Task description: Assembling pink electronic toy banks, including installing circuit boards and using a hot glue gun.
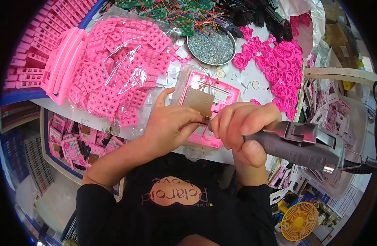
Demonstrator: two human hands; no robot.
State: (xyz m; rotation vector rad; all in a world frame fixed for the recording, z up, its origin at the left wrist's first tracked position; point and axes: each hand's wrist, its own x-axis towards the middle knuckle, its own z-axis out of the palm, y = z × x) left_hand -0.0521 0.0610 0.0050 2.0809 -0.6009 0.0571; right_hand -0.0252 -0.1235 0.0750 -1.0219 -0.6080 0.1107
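On the table in front of me lies a pink plastic housing (231, 96) with a brown circuit board (196, 100) in it and thin wires attached. My right hand (246, 123) is wrapped round a grey corded electric screwdriver (303, 145), tilted so its front end points left, toward the board's near edge. The tip is mostly hidden by fingers. My left hand (166, 123) reaches over the housing's near left part, thumb and fingertips pinched together close to the screwdriver's tip. Whatever those fingertips hold is too small to tell.
Behind the housing stands a round metal dish (211, 64) of small screws (211, 43). A clear bag of pink keypad pieces (118, 69) lies left. Pink ring-shaped parts (281, 67) are heaped right. Green circuit boards (168, 14) with wires lie at the back. A yellow basket (299, 221) sits lower right.
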